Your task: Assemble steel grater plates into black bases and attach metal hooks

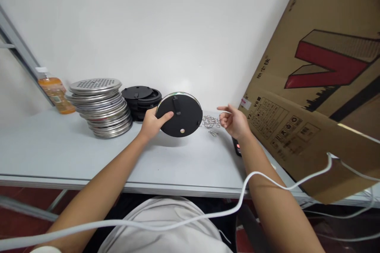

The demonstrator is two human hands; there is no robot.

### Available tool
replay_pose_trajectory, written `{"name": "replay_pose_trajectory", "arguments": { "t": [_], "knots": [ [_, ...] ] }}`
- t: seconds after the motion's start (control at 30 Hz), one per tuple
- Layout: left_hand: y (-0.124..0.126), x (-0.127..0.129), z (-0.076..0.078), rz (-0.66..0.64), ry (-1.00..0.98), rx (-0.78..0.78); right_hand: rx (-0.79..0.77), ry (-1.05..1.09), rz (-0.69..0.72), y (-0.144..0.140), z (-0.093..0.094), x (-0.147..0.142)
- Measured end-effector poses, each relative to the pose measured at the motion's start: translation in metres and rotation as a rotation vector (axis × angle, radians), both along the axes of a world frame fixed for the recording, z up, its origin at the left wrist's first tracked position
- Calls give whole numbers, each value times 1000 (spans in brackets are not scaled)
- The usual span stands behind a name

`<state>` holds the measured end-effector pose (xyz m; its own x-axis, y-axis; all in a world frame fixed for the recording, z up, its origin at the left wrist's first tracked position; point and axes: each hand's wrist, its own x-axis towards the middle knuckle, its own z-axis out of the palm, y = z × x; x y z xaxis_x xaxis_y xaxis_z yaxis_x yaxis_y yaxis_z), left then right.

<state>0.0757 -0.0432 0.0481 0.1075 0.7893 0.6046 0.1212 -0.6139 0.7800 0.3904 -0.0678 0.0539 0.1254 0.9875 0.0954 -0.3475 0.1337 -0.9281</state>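
Note:
My left hand (154, 123) grips a round black disc (190, 118) by its left edge, thumb across the face and fingers behind. The disc is tilted toward me above the table, with a silvery rim at its top, a dark strap-like bracket on its face and a small round sticker near the bottom. Over the right side of the table, my right hand (234, 121) has its index finger stretched out and its other fingers loosely curled; nothing shows in it. Beside it lies a pile of small metal wire clips (210, 121), with a few loose ones in front.
Stacked round metal plates (103, 108) stand at left, the top one perforated. Black round parts (138, 93) are piled behind the disc. An orange drink bottle (56, 91) stands far left. A large cardboard box (285, 102) leans at right; a white cable (208, 216) crosses before me.

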Motion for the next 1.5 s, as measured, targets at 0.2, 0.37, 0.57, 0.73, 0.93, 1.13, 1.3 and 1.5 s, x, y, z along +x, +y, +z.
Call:
{"name": "replay_pose_trajectory", "arguments": {
  "t": [0.2,0.37,0.57,0.73,0.93,1.13,1.3,1.5],
  "knots": [
    [-3,1,-2,-24,94,-31,278,-103,-249,-7,2,-14],
    [-5,2,-6,-81,171,-8,571,-441,13,-24,-5,-66],
    [-6,5,-11,-4,243,199,551,-589,67,-25,-18,-71],
    [-6,4,-14,28,295,332,653,-602,115,-15,-24,-63],
    [1,6,-22,-24,274,308,612,-568,164,-9,-32,-63],
    [-12,-8,-6,34,460,448,533,-573,221,-12,-16,-49],
    [-55,-46,11,229,937,697,381,-574,-200,-4,1,-5],
    [-91,-52,2,177,1209,664,2,-1056,-166,20,-8,24]
  ]
}}
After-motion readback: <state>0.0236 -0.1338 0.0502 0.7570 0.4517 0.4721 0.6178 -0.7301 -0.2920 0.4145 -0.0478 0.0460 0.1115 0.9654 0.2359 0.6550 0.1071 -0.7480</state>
